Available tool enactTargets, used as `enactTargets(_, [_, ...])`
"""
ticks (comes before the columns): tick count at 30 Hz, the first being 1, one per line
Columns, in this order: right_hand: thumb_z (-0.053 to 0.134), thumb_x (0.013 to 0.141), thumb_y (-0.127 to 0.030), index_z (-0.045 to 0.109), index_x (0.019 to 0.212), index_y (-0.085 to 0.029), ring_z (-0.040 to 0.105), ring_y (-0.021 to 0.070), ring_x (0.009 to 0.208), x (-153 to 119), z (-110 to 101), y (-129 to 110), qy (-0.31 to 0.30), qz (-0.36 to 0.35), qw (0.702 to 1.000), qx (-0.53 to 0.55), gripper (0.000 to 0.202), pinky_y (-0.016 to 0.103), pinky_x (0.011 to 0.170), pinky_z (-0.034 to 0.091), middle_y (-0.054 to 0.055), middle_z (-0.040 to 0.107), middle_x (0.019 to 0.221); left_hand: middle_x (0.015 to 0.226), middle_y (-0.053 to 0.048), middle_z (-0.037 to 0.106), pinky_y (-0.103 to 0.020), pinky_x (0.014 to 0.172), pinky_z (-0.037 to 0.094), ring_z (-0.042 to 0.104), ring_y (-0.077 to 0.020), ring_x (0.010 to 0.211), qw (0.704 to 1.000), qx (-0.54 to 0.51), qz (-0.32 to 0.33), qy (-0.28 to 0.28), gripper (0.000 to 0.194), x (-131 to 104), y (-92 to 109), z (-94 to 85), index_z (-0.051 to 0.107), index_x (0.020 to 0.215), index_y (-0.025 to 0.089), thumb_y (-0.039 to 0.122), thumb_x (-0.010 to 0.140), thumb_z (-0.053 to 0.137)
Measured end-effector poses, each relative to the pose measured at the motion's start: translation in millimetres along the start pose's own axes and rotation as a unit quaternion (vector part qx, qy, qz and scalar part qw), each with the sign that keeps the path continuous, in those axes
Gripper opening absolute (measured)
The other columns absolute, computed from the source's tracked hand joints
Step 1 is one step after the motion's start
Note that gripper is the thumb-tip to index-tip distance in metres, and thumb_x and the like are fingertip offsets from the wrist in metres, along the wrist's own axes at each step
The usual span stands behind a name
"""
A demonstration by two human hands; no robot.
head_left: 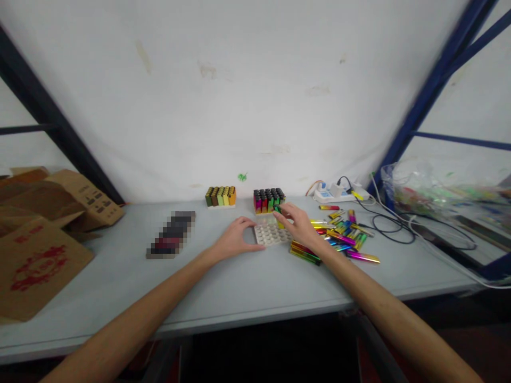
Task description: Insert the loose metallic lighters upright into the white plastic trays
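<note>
A white plastic tray with rows of round-edged slots (271,235) lies on the table in front of me. My left hand (235,239) grips its left end, thumb at the near corner and fingers at the far one. Above the tray's far right part, my right hand (297,224) pinches a lighter (280,225) with a yellow lower body; its upper end is partly covered by the fingers. Whether the lighter sits in a slot I cannot tell. Under and beside my right forearm spreads a loose heap of shiny, many-coloured lighters (339,236).
Against the wall stand a filled tray of black-topped lighters (269,201) and one of yellow and green lighters (221,196). A power strip (339,192) with cables is at the back right, a plastic bag (439,186) beyond. Cardboard boxes (48,250) occupy the left.
</note>
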State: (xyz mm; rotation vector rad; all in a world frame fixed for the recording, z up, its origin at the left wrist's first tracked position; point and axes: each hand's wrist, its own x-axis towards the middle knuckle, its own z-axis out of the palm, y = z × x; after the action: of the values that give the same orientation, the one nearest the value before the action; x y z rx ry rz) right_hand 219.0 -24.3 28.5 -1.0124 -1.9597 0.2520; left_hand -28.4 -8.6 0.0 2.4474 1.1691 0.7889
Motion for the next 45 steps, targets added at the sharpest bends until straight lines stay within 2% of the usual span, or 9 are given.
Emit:
enactTargets(3, [0.052, 0.103, -0.047, 0.061, 0.084, -0.019, 0.057, 0.0168, 0.068, -1, 6, -4, -0.039, -0.002, 0.999, -0.014, 0.035, 0.028, 0.068, 0.043, 0.001, 0.063, 0.073, 0.115, -0.009, 0.067, -0.046, 0.105, 0.051, 0.065, -0.0314, 0.111, 1.0, -0.006, 0.002, 0.008, 0.069, 1, 0, 3.6, 0.07, 0.117, 0.019, 0.061, 0.064, 0.087])
enactTargets(7, [0.056, 0.103, -0.037, 0.064, 0.094, -0.018, 0.062, 0.018, 0.077, -1, 18, 0, -0.084, -0.037, 0.995, -0.036, 0.023, 0.027, 0.071, 0.044, 0.005, 0.07, 0.086, 0.113, -0.009, 0.069, -0.046, 0.103, 0.052, 0.066, -0.0313, 0.109, 1.0, -0.012, 0.005, 0.014, 0.068, 1, 0, 6.0, 0.07, 0.116, 0.02, 0.06, 0.063, 0.088])
enactTargets(11, [0.055, 0.104, -0.034, 0.064, 0.095, -0.018, 0.061, 0.0178, 0.075, 2, 23, 8, -0.117, -0.04, 0.991, -0.053, 0.02, 0.026, 0.07, 0.043, 0.006, 0.068, 0.084, 0.116, -0.01, 0.069, -0.047, 0.105, 0.05, 0.065, -0.033, 0.112, 1.0, -0.01, -0.008, 0.004, 0.071, 1, 0, 5.6, 0.071, 0.115, 0.019, 0.062, 0.061, 0.088])
enactTargets(22, [0.055, 0.104, -0.029, 0.062, 0.106, -0.017, 0.062, 0.0187, 0.083, 4, 30, 11, -0.137, -0.08, 0.986, -0.042, 0.014, 0.027, 0.077, 0.045, 0.007, 0.069, 0.095, 0.115, -0.01, 0.069, -0.047, 0.105, 0.05, 0.064, -0.0336, 0.113, 1.0, -0.007, -0.015, 0.001, 0.07, 2, 0, 5.7, 0.071, 0.112, 0.02, 0.064, 0.06, 0.088])
enactTargets(29, [0.054, 0.104, -0.026, 0.06, 0.096, -0.018, 0.059, 0.0182, 0.079, 10, 38, 9, -0.151, -0.048, 0.985, -0.068, 0.013, 0.028, 0.075, 0.044, 0.005, 0.066, 0.089, 0.115, -0.01, 0.069, -0.048, 0.104, 0.05, 0.063, -0.0344, 0.112, 1.0, -0.007, -0.003, 0.0, 0.07, 2, 1, 5.2, 0.072, 0.112, 0.02, 0.066, 0.061, 0.086])
enactTargets(35, [0.057, 0.103, -0.028, 0.064, 0.101, -0.015, 0.06, 0.0222, 0.093, 9, 47, 9, -0.147, -0.034, 0.976, -0.159, 0.015, 0.033, 0.086, 0.046, 0.011, 0.066, 0.099, 0.113, -0.01, 0.067, -0.048, 0.104, 0.051, 0.064, -0.0329, 0.11, 1.0, -0.01, 0.019, -0.003, 0.066, 2, 2, 3.7, 0.072, 0.11, 0.021, 0.067, 0.064, 0.084])
enactTargets(40, [0.054, 0.104, -0.038, 0.066, 0.111, -0.015, 0.061, 0.0212, 0.097, 8, 32, 10, -0.156, -0.056, 0.97, -0.178, 0.027, 0.032, 0.088, 0.047, 0.011, 0.066, 0.104, 0.115, -0.01, 0.066, -0.048, 0.105, 0.051, 0.063, -0.0324, 0.111, 1.0, 0.002, 0.015, -0.007, 0.066, 1, 3, 2.4, 0.071, 0.111, 0.02, 0.067, 0.066, 0.083])
enactTargets(43, [0.046, 0.107, -0.035, 0.068, 0.112, -0.016, 0.062, 0.0211, 0.097, 8, 3, 19, -0.133, -0.046, 0.973, -0.185, 0.029, 0.034, 0.091, 0.046, 0.011, 0.068, 0.104, 0.117, -0.011, 0.065, -0.047, 0.106, 0.051, 0.064, -0.032, 0.112, 1.0, 0.016, 0.015, -0.011, 0.065, 1, 1, -0.3, 0.07, 0.113, 0.019, 0.066, 0.069, 0.081])
enactTargets(45, [0.05, 0.105, -0.03, 0.071, 0.107, -0.015, 0.063, 0.0224, 0.095, 8, -23, 32, -0.129, -0.015, 0.965, -0.227, 0.025, 0.035, 0.09, 0.046, 0.012, 0.069, 0.1, 0.119, -0.012, 0.064, -0.048, 0.109, 0.05, 0.063, -0.0322, 0.114, 0.999, 0.027, 0.014, -0.013, 0.064, 1, -1, -2.9, 0.069, 0.114, 0.018, 0.064, 0.071, 0.08])
